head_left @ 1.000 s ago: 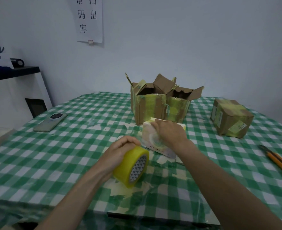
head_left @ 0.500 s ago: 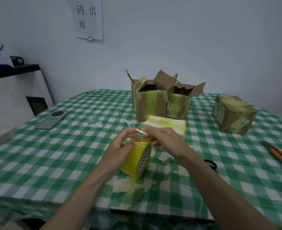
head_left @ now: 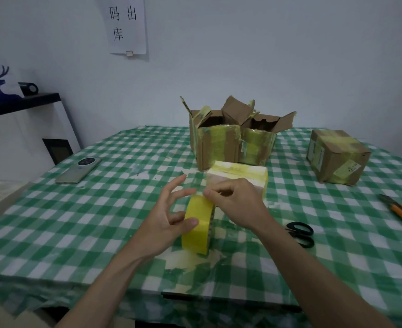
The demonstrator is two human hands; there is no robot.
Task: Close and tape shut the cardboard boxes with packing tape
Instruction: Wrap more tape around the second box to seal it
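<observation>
The far side of the yellow tape roll (head_left: 196,226) is hidden behind the left hand (head_left: 165,223), and its core shows only as a thin dark edge on the right. The lower front of the small taped box (head_left: 239,175) is covered by the right hand (head_left: 236,201). Whether a loose tape end is lifted cannot be made out.

The left hand reaches in from below, thumb pressed on the roll's outer band, the other fingers spread and raised above the roll. The right hand comes from the right, fingers curled, thumb and forefinger pinching at the top edge of the roll.

The roll stands on edge between both hands, its axis running left to right, just above the green checked surface (head_left: 77,228). The small box lies just beyond the right hand, long side left to right. Two open cardboard boxes (head_left: 219,143) stand farther beyond it; a closed taped box (head_left: 336,157) sits well to the right. Black scissors (head_left: 300,234) lie right of the right forearm.
</observation>
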